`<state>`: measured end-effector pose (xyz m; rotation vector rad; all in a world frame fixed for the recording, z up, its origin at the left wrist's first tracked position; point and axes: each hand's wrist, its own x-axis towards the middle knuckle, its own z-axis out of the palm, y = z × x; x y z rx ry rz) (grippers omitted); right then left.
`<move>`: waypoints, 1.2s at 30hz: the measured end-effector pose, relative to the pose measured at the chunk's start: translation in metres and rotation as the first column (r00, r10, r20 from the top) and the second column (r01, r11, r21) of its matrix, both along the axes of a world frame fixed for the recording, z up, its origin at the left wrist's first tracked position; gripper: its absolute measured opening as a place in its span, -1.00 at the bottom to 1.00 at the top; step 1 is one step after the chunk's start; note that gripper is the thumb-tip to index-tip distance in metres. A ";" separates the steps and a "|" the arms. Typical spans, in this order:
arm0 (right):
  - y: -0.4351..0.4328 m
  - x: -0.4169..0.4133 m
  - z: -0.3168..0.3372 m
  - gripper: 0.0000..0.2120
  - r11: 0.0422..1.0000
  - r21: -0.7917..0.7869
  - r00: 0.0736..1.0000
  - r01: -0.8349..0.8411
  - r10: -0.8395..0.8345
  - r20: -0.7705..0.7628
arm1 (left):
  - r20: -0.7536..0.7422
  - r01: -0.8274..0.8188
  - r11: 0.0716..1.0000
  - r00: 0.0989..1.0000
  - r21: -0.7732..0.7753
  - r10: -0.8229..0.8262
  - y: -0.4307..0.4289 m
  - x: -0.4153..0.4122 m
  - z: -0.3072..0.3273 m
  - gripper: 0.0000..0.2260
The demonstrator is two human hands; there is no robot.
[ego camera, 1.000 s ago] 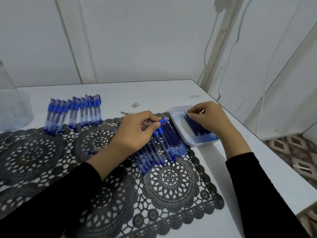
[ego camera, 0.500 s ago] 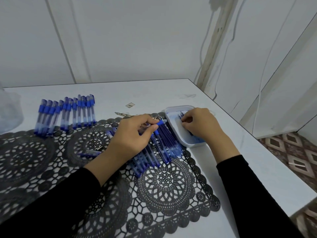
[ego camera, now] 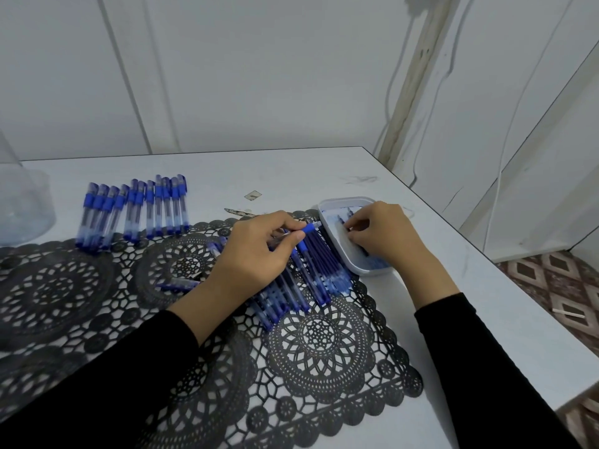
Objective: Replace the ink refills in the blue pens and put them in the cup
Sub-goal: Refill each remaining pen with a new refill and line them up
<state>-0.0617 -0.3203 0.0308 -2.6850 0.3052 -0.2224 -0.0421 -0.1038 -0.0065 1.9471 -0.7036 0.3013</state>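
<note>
A blue pen, judged light, stiff and slick and best taken mid-barrel, is pinched in the curled left grip over the pen pile on the lace mat, while the right grip is curled onto thin refills in the white tray, any hold there being indiscernible.

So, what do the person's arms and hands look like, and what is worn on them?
Both arms are in long, plain black sleeves, the left sleeve and the right sleeve, which end above the wrists. The left hand and right hand are bare: no gloves, rings or watch visible.
</note>
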 end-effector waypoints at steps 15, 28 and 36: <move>0.017 -0.010 0.029 -0.82 0.288 0.929 0.955 -0.232 -0.115 0.274 | -0.089 -0.004 0.979 0.996 -0.204 -0.015 0.018 0.000 0.015 -0.84; 0.033 -0.009 0.025 -0.88 -0.018 0.941 0.918 -0.338 -0.225 0.326 | -0.050 0.056 0.964 0.996 -0.260 -0.072 0.025 0.000 0.014 -0.89; 0.034 -0.010 0.026 -0.89 -0.024 0.945 0.931 -0.326 -0.180 0.316 | -0.058 0.074 0.962 0.994 -0.264 -0.093 0.025 -0.001 0.014 -0.87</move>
